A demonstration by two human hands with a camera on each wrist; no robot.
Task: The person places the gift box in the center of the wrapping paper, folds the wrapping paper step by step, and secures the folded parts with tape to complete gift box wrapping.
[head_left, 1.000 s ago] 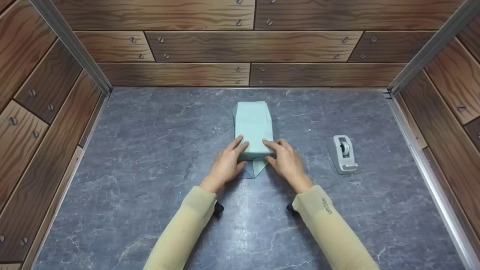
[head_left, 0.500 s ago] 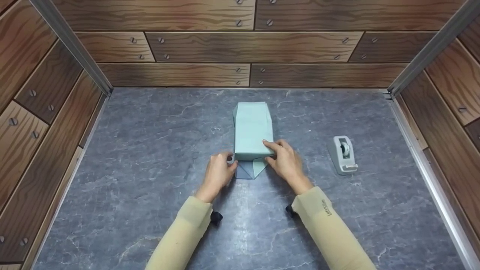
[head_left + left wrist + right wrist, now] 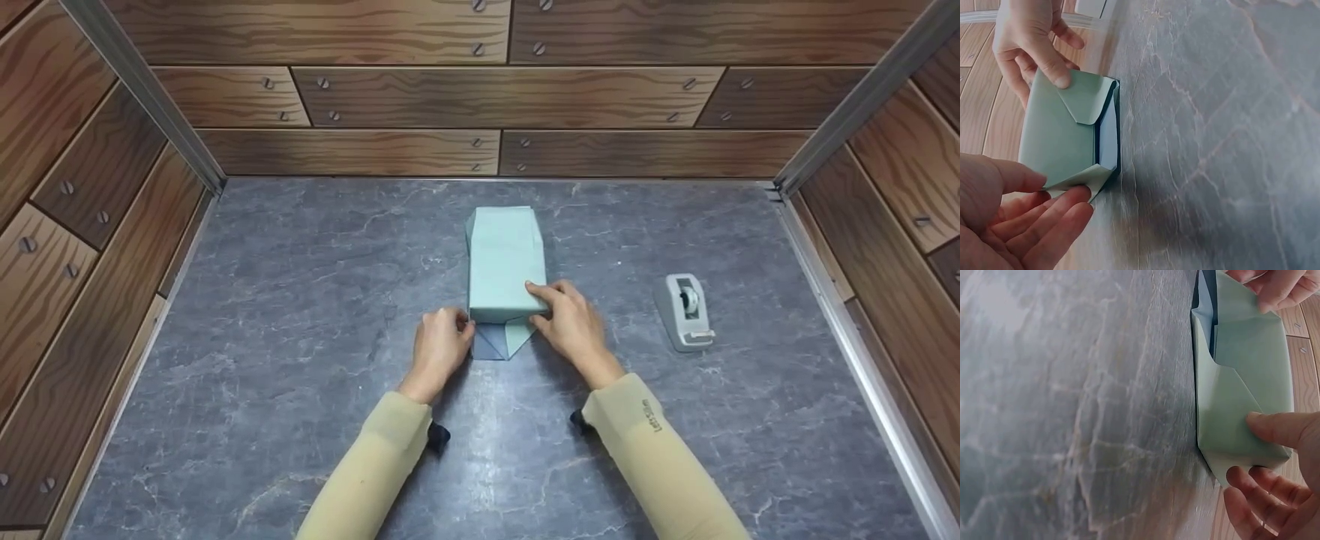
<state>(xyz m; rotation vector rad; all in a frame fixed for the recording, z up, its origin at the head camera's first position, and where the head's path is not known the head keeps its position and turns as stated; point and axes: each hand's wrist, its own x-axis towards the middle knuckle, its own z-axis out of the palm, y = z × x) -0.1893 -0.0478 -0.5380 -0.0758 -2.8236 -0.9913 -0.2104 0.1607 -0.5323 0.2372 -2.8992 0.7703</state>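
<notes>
A box wrapped in pale green paper lies on the tabletop with its near end toward me. From that end a paper flap, bluish on its inner side, spreads along the table. My left hand pinches the paper at the near left corner; in the left wrist view the thumb and fingers meet at a side fold. My right hand grips the near right corner, an index finger lying on top. In the right wrist view its thumb presses a folded-in side flap against the end face.
A grey tape dispenser with a roll in it stands to the right of the box. Wood-patterned walls enclose the marbled dark tabletop at the back and both sides, with metal strips along the edges.
My left hand has come off the top of the box and moved down to its near left corner, where it now pinches the paper. The right hand has stayed put.
</notes>
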